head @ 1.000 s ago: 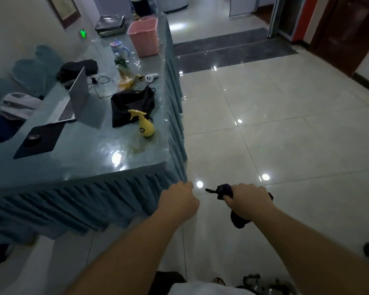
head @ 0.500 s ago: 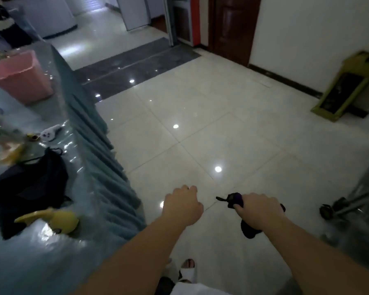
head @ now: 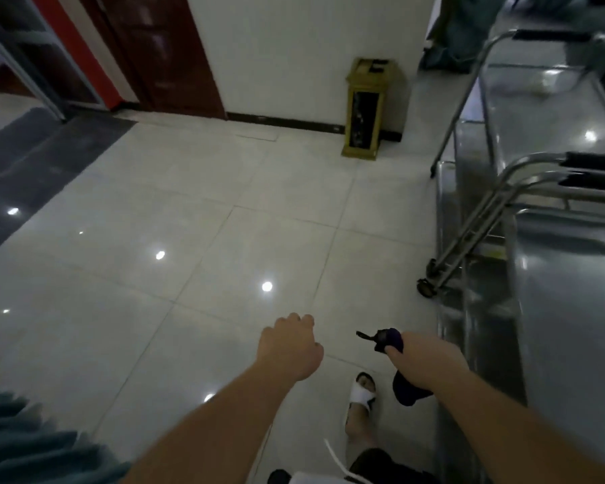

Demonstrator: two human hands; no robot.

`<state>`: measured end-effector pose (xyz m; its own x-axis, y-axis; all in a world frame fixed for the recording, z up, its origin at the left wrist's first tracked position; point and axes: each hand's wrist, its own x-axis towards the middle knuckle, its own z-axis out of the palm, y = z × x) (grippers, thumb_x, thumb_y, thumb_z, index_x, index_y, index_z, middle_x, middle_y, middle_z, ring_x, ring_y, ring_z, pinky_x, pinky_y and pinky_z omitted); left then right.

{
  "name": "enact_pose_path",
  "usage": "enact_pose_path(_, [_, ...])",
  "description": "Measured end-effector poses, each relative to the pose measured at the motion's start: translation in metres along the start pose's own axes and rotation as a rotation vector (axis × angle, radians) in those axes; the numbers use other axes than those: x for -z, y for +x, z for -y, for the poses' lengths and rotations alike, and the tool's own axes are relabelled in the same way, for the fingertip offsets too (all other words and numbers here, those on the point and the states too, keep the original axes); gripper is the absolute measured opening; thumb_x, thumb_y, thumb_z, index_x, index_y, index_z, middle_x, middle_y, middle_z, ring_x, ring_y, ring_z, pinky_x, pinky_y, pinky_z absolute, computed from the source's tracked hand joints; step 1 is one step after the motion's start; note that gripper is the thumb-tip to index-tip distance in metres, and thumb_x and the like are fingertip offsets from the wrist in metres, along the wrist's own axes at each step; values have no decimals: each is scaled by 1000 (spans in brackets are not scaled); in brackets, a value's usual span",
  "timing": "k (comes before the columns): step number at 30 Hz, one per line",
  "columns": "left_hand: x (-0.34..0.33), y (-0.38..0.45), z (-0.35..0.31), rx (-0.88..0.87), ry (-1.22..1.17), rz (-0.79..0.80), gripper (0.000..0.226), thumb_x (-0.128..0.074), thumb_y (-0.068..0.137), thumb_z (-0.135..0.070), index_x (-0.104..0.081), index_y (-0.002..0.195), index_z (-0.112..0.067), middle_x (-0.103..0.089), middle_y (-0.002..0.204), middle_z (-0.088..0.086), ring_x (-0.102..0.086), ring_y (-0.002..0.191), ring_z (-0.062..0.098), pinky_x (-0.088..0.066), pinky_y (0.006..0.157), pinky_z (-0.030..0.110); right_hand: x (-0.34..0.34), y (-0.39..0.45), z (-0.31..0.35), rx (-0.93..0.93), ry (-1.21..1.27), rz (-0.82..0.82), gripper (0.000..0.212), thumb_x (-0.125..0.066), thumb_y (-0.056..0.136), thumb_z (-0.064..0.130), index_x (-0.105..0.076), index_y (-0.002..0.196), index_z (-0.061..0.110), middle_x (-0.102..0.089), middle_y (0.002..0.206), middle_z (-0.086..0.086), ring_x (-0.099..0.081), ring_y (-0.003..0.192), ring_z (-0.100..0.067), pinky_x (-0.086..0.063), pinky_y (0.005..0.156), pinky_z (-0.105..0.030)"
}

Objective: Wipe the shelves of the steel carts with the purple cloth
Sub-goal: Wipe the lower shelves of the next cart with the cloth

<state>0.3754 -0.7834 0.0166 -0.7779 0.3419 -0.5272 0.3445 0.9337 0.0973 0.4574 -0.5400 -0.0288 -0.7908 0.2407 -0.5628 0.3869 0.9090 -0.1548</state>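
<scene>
- Head view: right hand [head: 428,361] clamped round the cloth [head: 388,340], a dark purple wad; one end sticks out past the thumb, the other hangs below the fist [head: 407,391].
- Left hand [head: 290,347] carries nothing, fingers loosely curled, held out over the floor [head: 189,274], well apart from the carts.
- Carts [head: 556,309] stand at the right edge, steel, nested close; near cart's top shelf is just beside the right hand, not touched yet.
- Step in hand, as I judge it: closing on the carts w/ cloth ready; no wiping begun.
- To do it well: open the wad out flat before contact, since a balled cloth only smears a narrow strip. Press w/ a flat palm, long overlapping strokes along the shelf, edge to edge.
- Left hand is free, so use it to steady a handle rail [head: 524,172]; carts sit on casters [head: 425,286] and could roll under pressure.
- Start w/ top shelves, then lower ones, so dirt drops onto unwiped steel. Lower shelves mostly hidden here.
- Shelves are glossy w/ light glare; streaks will show, so check from an angle.
- Containers: bin [head: 367,110], gold w/ dark front panel, stands against the wall [head: 294,47] left of the far cart. Contents can't be told, opening too small and dark.
- Far cart's top shelf [head: 538,110] shows a pale smear or reflection near its back; can't tell which.
- Foot in a white slipper [head: 362,393] just below the cloth.
</scene>
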Motion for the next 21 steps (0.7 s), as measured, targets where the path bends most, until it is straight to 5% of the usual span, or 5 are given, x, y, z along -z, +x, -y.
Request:
enact_pose_path(9, [108,153,-99,-186,115,-22,50,-45,103,-42,-47,149,-22,-55,139,4,-53,126,27,-44,100,43,100,115,-81,-169,316,54,41,-42,105,45,-68,93,16,-69,81,-1,-69,76,-19,-50,64,-31])
enact_pose_path(14, [149,230,-153,-301,178,11,52,-45,103,-42,-44,151,-22,-52,144,4,-51,130,27,-42,101,43,154,153,-97,-247,364,25,41,-36,103,45,-70,110,22,-71,94,-3,-66,84,-20,-56,88,-41])
enact_pose_path(21, [185,338,-211,-515,322,93,52,-44,104,-42,-43,152,-22,-51,146,5,-49,132,29,-41,105,44,175,200,-131,-486,529,27,14,-54,97,44,-49,85,39,-64,88,4,-66,88,-20,-55,94,-46])
